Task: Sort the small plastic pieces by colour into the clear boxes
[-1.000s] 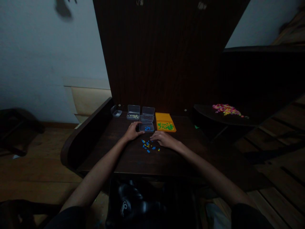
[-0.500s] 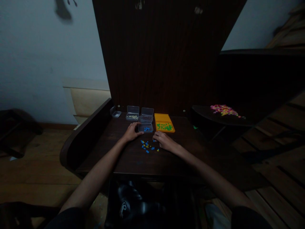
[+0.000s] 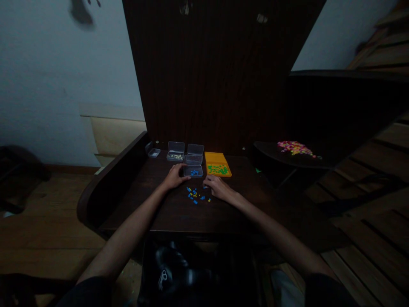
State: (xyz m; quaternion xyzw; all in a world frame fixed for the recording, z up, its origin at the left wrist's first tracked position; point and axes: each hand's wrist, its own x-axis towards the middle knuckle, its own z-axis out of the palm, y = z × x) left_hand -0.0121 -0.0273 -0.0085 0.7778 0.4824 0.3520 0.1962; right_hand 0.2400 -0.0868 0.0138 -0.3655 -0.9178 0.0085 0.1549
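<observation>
My left hand grips the left side of an open clear plastic box, thumb at the front corner and fingers at the back. Several small blue pieces lie inside the box. To its right and nearer me, my right hand rests low over the table with its fingers pinched together. A small blue piece shows at the fingertips. Beside that hand lies a loose scatter of tiny blue and yellow pieces on the dark wooden table; their exact shape is too small to tell.
An open yellow case with green pieces stands behind my right hand. More clear boxes stand at the back, one with pale pieces, plus a small one at left. Pink and yellow pieces are heaped on a side shelf.
The whole view has shifted slightly, so everything sits a little further left. Both hands keep nearly the same places by the box and the scattered pieces.
</observation>
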